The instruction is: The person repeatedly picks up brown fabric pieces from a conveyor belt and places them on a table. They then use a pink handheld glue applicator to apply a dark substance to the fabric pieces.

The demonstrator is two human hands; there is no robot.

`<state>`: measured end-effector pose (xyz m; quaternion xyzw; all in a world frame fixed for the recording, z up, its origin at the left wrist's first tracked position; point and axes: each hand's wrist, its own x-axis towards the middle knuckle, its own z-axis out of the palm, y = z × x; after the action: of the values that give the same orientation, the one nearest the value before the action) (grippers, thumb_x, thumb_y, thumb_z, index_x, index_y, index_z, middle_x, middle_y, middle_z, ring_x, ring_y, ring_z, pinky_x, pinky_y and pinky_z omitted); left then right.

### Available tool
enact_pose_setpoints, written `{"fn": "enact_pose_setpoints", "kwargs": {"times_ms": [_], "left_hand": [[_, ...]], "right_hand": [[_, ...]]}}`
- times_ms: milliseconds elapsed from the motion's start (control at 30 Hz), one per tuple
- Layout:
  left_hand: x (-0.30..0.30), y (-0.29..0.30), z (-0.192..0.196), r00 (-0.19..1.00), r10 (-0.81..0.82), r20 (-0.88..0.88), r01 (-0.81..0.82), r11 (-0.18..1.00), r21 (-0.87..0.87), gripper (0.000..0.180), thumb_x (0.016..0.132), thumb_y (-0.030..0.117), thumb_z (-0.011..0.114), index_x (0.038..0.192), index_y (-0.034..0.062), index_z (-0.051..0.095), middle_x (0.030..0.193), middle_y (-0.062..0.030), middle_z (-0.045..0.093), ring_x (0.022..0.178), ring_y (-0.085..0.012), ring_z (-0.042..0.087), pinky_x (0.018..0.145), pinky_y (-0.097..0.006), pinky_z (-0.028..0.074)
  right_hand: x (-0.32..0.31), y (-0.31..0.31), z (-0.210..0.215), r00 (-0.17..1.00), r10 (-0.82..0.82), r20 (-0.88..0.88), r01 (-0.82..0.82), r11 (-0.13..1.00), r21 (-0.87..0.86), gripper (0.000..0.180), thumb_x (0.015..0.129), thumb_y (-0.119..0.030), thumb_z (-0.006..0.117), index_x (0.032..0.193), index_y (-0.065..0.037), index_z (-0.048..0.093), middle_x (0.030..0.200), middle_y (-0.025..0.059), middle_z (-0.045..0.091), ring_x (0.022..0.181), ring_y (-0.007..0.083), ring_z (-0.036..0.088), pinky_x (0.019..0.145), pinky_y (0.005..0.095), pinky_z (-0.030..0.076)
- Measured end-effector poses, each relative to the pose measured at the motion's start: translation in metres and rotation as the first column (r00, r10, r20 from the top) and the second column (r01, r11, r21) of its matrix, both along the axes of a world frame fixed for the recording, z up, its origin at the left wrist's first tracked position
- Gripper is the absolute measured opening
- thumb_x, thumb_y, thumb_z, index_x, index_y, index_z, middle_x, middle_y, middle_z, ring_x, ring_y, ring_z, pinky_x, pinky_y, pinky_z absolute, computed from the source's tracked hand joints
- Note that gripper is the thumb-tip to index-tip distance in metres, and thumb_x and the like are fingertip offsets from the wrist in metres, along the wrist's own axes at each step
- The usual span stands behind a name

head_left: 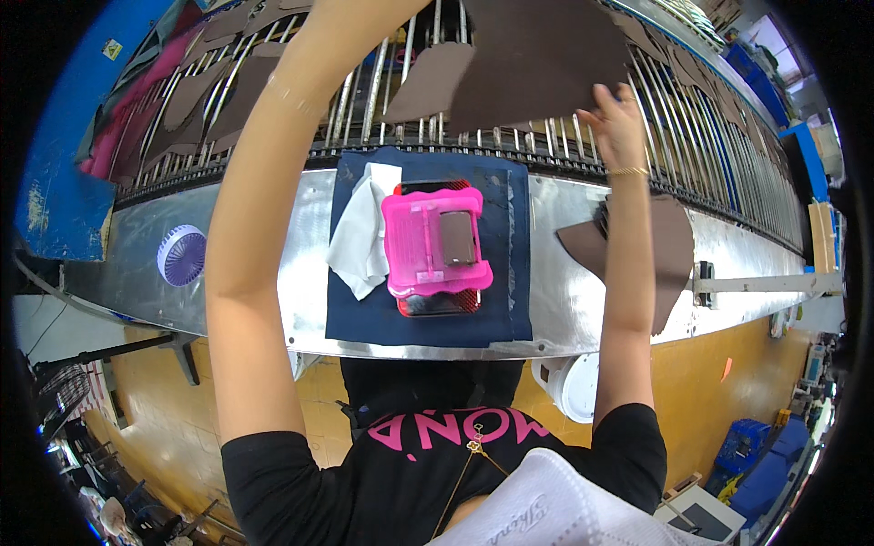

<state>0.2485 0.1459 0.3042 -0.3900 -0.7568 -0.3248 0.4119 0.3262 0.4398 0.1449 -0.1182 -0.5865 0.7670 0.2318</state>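
A large dark brown flat sheet piece (542,68) lies over or hangs above the metal rods at the far edge of the bench. My right hand (619,127) is at its right corner, with fingers apart; whether a fingertip touches it I cannot tell. My left forearm (273,155) reaches up past the top edge, so the left hand is out of the picture. A smaller brown piece (432,80) sits partly under the large one. More brown pieces (669,246) are stacked on the bench beneath my right forearm.
On a dark blue cloth (364,323) stand a pink plastic basket (410,232) holding a brown block (458,238), and a white cloth (360,237). A purple fan (182,255) is at left. The rod conveyor (737,146) carries several brown pieces. A metal arm (769,284) juts in from the right.
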Motion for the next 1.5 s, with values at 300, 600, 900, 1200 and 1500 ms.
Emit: {"fn": "enact_pose_setpoints", "kwargs": {"times_ms": [300,600,900,1200,1500], "left_hand": [[0.028,-0.109,-0.057,0.964,0.184,0.192,-0.171,0.982,-0.087,0.045,0.081,0.026,0.068,0.122,0.0141,0.056,0.120,-0.0100,0.045,0.108,-0.0230,0.047,0.090,-0.035,0.040],[0.043,-0.139,-0.092,0.848,0.227,0.479,-0.204,0.974,-0.101,0.050,0.082,0.028,0.068,0.126,0.0101,0.052,0.121,-0.0131,0.040,0.110,-0.0278,0.045,0.095,-0.035,0.038],[0.067,-0.139,-0.103,0.847,0.174,0.502,-0.135,0.984,-0.112,0.043,0.082,0.021,0.068,0.122,0.0105,0.056,0.120,-0.0098,0.044,0.112,-0.0243,0.045,0.094,-0.035,0.038],[0.073,-0.112,-0.127,0.774,0.005,0.634,-0.006,1.000,0.000,0.037,0.083,0.021,0.067,0.119,0.0124,0.059,0.120,-0.0037,0.048,0.103,-0.0162,0.048,0.082,-0.028,0.039],[0.081,-0.106,-0.129,0.769,0.031,0.638,-0.014,0.999,-0.031,0.039,0.086,0.023,0.065,0.122,0.0136,0.056,0.121,-0.0044,0.047,0.103,-0.0154,0.048,0.081,-0.028,0.041]], "right_hand": [[-0.149,-0.076,-0.098,0.970,0.094,0.225,-0.042,0.973,-0.229,0.059,0.092,0.002,0.043,0.142,0.000,0.012,0.117,0.0173,0.047,0.084,0.0272,0.061,0.059,0.0336,0.060],[-0.141,-0.067,-0.101,0.911,0.026,0.412,-0.040,0.999,0.025,0.046,0.090,-0.027,0.059,0.116,0.004,0.038,0.095,0.0160,0.056,0.074,0.0269,0.067,0.053,0.0304,0.058],[0.097,0.075,-0.053,0.793,-0.597,0.122,0.359,0.619,0.698,0.031,0.087,-0.029,0.063,0.103,-0.002,0.060,0.082,0.0072,0.063,0.068,0.0153,0.064,0.056,0.0254,0.049],[0.302,0.111,-0.111,0.164,-0.958,0.235,-0.024,0.234,0.972,0.069,0.073,-0.055,0.069,0.104,0.006,0.062,0.100,0.0292,0.061,0.099,0.0394,0.057,0.086,0.0441,0.046],[0.293,0.085,-0.088,-0.051,-0.984,0.173,-0.014,0.174,0.985,0.066,0.068,-0.049,0.075,0.112,-0.002,0.059,0.116,0.0190,0.053,0.108,0.0355,0.052,0.089,0.0439,0.046]]}}
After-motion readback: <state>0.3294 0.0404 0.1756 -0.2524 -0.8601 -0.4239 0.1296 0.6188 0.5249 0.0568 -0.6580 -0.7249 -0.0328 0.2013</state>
